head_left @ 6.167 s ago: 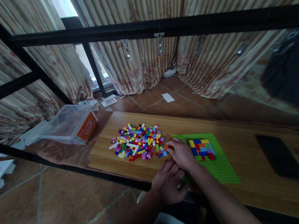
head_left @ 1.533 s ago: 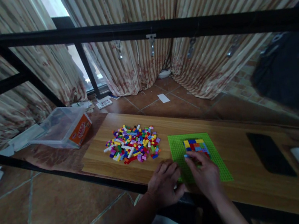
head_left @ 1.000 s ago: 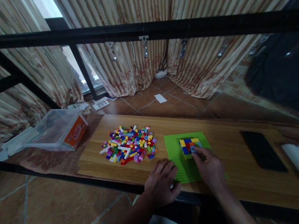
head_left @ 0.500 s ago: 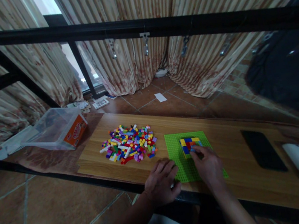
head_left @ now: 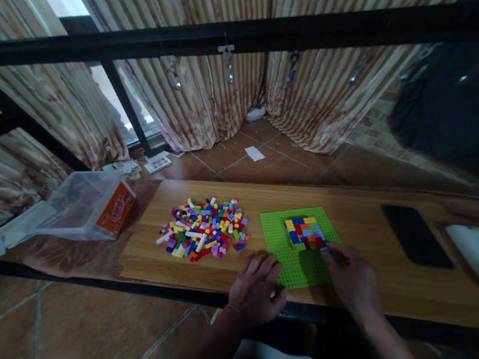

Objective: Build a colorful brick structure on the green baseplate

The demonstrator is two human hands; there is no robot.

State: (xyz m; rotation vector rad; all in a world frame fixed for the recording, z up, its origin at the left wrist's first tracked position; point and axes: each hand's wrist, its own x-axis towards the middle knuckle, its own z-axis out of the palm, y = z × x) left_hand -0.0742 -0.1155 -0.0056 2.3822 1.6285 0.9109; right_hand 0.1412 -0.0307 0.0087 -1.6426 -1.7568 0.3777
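Right fingers (head_left: 338, 248) pinch a blue piece (head_left: 324, 249) at the brick block's (head_left: 304, 232) near-right corner.

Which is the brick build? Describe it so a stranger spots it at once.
On the wooden table, find the studded green baseplate, right of the loose brick pile. The brick build sits on it, beside the right hand. Unlike the scattered pile, it is one compact multicoloured block, its far edge yellow and blue.

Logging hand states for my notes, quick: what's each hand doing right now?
Left hand: fingers loosely curled, no brick visible in it.
Right hand: fingertips pinching a small blue brick.
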